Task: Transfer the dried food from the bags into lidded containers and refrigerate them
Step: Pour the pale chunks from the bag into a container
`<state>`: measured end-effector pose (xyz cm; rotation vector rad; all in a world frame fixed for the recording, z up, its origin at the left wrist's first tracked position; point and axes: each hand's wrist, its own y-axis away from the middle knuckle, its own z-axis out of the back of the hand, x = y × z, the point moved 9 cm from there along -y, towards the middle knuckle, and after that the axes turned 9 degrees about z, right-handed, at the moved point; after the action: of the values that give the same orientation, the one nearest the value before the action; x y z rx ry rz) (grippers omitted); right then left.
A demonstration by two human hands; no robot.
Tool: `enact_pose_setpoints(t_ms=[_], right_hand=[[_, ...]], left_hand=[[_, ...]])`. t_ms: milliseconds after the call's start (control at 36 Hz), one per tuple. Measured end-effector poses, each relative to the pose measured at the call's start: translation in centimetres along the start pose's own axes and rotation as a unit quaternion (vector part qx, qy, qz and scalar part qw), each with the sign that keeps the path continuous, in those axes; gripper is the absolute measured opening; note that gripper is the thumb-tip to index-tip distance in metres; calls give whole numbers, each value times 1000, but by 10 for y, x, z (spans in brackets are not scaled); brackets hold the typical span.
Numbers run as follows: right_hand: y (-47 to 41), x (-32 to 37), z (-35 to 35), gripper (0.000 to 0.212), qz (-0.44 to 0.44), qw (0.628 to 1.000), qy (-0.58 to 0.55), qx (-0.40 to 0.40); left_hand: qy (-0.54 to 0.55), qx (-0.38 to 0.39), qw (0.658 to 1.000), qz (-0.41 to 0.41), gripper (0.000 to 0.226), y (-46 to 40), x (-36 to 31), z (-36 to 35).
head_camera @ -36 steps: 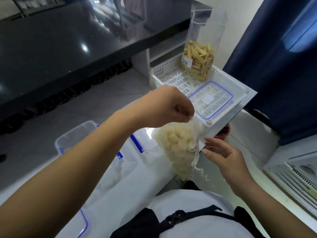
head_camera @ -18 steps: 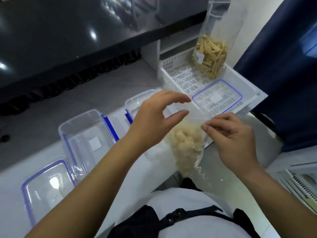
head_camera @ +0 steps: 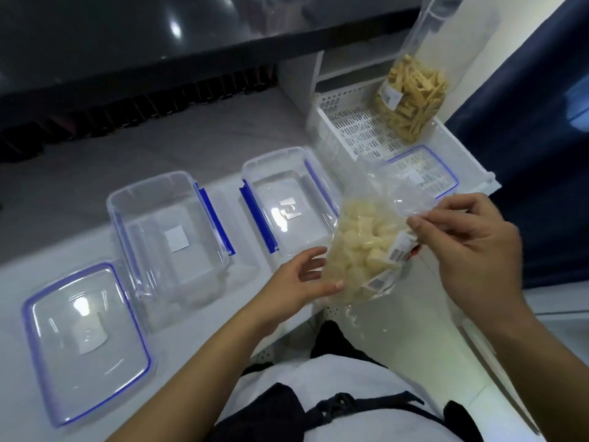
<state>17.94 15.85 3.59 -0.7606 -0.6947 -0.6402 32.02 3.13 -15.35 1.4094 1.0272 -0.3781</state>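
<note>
Two hands raised, right hand (head_camera: 471,247) fingers pinching bag (head_camera: 363,247), left hand (head_camera: 296,279) fingers spread.

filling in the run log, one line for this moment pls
right hand pinches bag of pale pieces | left hand open beside it | both containers empty

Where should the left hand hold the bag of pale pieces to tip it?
Probably the full bottom of the bag, cupped from below on its left: the right hand already pinches the empty top, and the left hand is open beside it.
</note>
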Motion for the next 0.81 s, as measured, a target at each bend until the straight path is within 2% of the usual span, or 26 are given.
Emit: enact_pose_setpoints(t_ms=[167, 250, 444, 611, 806], right_hand=[[5, 4, -4, 17, -40, 999, -36, 4], [3, 10, -8, 20, -29, 999, -41, 7], [-10, 15, -15, 12, -30, 996, -70, 36], [-25, 9, -33, 13, -31, 991, -104, 81], [-57, -5, -58, 22, 5, 983, -95, 159]], left_hand=[[-52, 9, 997, -51, 87, -1, -13, -6], [-66, 1, 995, -75, 92, -1, -17, -10], [-17, -39, 994, -101, 97, 6, -17, -12], [-12, -69, 994, -86, 108, 9, -17, -18], [51, -86, 994, -47, 105, 2, -9, -26]])
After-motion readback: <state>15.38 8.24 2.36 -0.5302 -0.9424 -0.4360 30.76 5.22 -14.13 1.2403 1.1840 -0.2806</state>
